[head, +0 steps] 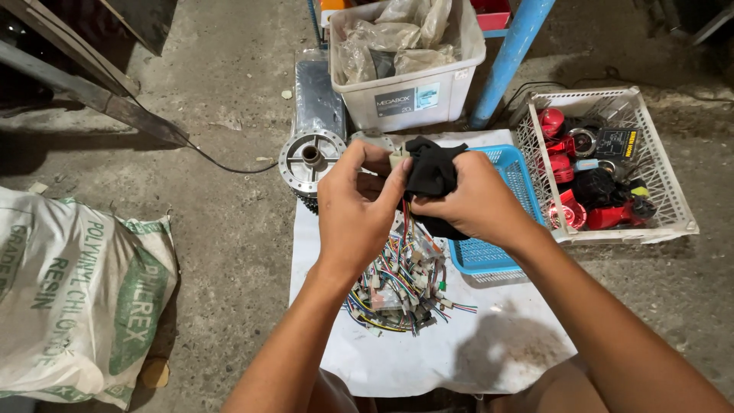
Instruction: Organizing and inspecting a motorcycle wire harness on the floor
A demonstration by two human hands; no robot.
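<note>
My left hand (358, 208) pinches a small pale connector (397, 158) at the end of thin coloured wires. My right hand (475, 200) grips a black cloth (432, 174) pressed against that connector. Both hands hover above a heap of multicoloured wire harnesses with white plugs (401, 284), which lies on a white sheet (428, 356) spread on the concrete floor. Wires hang from the connector down toward the heap.
A blue plastic basket (489, 252) sits right of the heap. A white crate (657, 191) holds red and black parts. A metal hub (310, 159) lies behind, with a white tub of plastic bags (413, 92). A printed sack (76, 298) lies at left, a blue pole (508, 57) behind.
</note>
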